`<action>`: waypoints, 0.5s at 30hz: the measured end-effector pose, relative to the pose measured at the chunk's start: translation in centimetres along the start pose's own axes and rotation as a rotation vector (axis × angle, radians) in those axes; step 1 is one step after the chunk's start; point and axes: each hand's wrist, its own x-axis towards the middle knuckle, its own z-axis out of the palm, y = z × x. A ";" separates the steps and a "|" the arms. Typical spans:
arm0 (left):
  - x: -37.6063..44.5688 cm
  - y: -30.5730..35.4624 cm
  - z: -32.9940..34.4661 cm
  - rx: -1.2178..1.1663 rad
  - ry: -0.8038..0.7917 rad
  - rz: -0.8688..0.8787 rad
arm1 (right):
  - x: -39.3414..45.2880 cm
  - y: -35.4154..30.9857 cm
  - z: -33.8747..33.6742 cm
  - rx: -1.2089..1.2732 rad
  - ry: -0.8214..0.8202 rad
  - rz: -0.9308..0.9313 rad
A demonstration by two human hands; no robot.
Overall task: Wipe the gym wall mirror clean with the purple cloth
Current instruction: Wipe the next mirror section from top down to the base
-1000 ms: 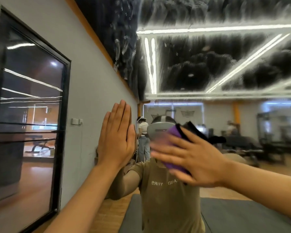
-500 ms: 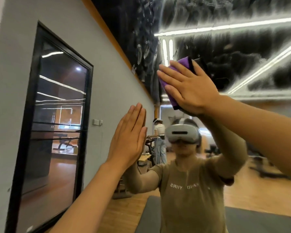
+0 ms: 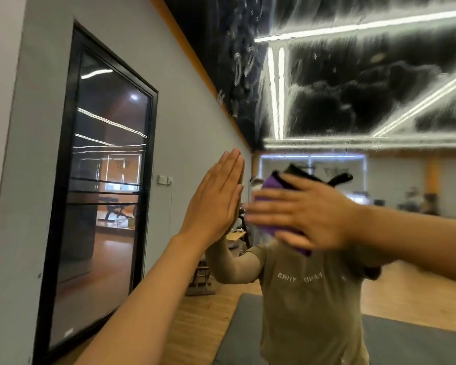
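The wall mirror (image 3: 379,106) fills the right half of the view; its upper part is streaked with white smears. My right hand (image 3: 306,214) lies flat with fingers spread, pressing the folded purple cloth (image 3: 267,191) against the glass at about head height. Most of the cloth is hidden under the palm, and the hand is blurred by motion. My left hand (image 3: 216,201) is flat on the mirror just left of the cloth, fingers straight and together, pointing up. My reflection in an olive T-shirt stands behind both hands.
A grey wall (image 3: 184,127) runs along the left, with a black-framed glass door (image 3: 100,196) and a small wall switch (image 3: 163,179). A dark floor mat (image 3: 237,335) and wooden floor show low in the reflection, with gym equipment farther back.
My right hand has swept the cloth down the glass from the high streaked area to head height, now pointing left. My left hand has stayed flat on the mirror.
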 end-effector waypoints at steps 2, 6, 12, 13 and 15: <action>0.0 -0.1 0.0 0.014 0.017 0.010 | 1.9 3.6 -1.3 -0.024 0.065 0.180; -0.1 0.2 -0.3 0.011 0.001 0.005 | 4.2 8.8 -3.6 -0.057 0.051 0.526; -0.1 0.8 -0.7 -0.014 -0.053 -0.051 | 2.6 4.1 -2.1 -0.062 0.150 0.549; -0.1 0.9 -0.7 -0.016 -0.047 -0.054 | 1.5 2.3 -1.6 -0.071 0.136 0.495; -0.1 1.2 -0.5 0.000 -0.036 -0.066 | -1.2 -2.2 -0.3 -0.062 0.088 0.371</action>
